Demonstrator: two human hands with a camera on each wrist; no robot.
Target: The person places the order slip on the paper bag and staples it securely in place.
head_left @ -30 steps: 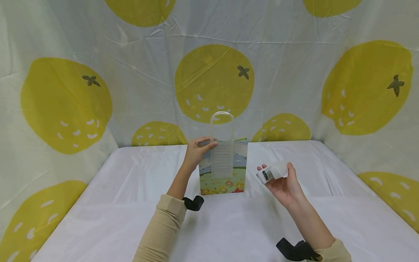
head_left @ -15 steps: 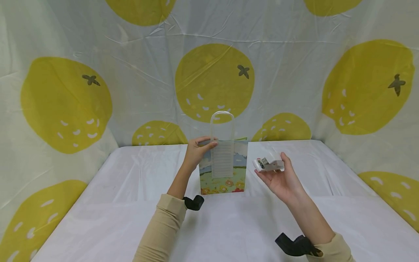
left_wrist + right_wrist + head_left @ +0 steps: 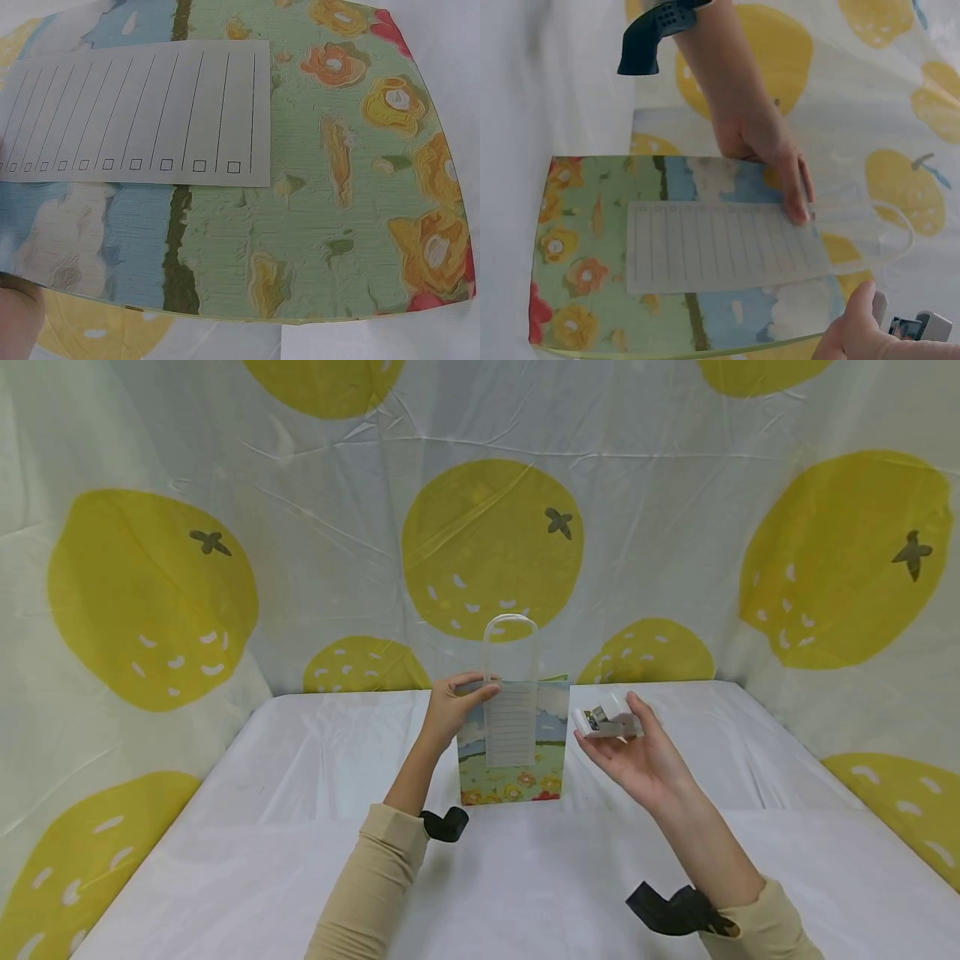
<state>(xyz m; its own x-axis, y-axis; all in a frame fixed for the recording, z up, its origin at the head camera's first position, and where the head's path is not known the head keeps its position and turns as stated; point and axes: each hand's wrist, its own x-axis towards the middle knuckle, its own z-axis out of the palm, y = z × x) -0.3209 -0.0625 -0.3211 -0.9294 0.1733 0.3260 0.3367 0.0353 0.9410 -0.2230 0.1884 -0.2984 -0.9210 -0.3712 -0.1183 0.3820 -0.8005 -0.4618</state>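
Note:
A paper gift bag [image 3: 512,787] with a painted meadow and flowers stands upright on the table, its white handles up. Against its front lies a ruled checklist sheet [image 3: 510,735], its lines and small boxes plain in the left wrist view. My left hand [image 3: 448,710] pinches the sheet's top and the bag's upper edge between thumb and fingers. To the right of the bag, my right hand [image 3: 647,764] grips a small white stapler [image 3: 617,723], mouth towards the bag and apart from it. The right wrist view shows the stapler [image 3: 933,328] only partly, behind the thumb.
A white cloth covers the table [image 3: 480,885]. Behind it and at both sides hangs a pale curtain [image 3: 645,543] with large yellow lemons. Black straps [image 3: 678,912] sit on both wrists.
My right hand has moved up and left with the stapler, nearer the bag's upper right, and turned it so its mouth faces left. The left hand, bag and sheet stay put.

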